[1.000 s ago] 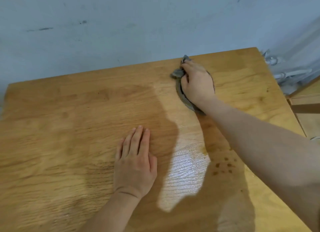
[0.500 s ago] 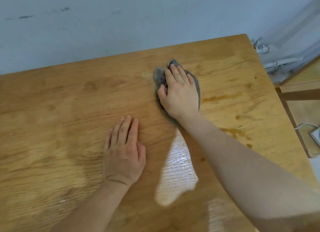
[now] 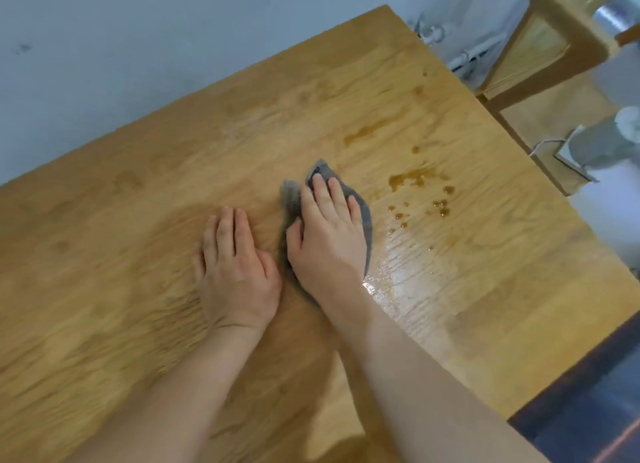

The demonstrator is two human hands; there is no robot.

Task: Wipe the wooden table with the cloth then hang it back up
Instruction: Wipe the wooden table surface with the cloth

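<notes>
My right hand (image 3: 329, 241) presses flat on the grey cloth (image 3: 290, 201), fingers straight and spread, thumb lying along the cloth's left edge. It grasps nothing; the palm alone pins the cloth to the wooden table (image 3: 138, 254). Half a second ago this hand and the cloth were farther up the table, towards the wall, and well apart from my other hand. Now they have been drawn back towards me. My left hand (image 3: 235, 272) lies just left of the cloth, almost touching it. It is flat as before, palm down on bare wood, fingers together and relaxed, holding nothing.

The cloth is thin, soft and crumpled. It shows past my fingertips as a pointed, leaf-like flap and along the right of my hand as a curved dark rim.

Right of the cloth is a brown spill (image 3: 408, 180), a thin, ragged smear of liquid. Small round droplets (image 3: 441, 206) are scattered below it. Another faint brown streak lies beyond the cloth, up and to the right. Just below and right of the cloth, a wet patch (image 3: 408, 272) shines glossy white, showing the ridged wood grain.

The tabletop is golden-brown with wavy grain. Beyond the cloth rises a smooth, pale grey-blue wall (image 3: 138, 47). Far right of the cloth, past the table's edge, stand light wooden furniture (image 3: 554, 40) and a white cable (image 3: 543, 145), both blurred.
</notes>
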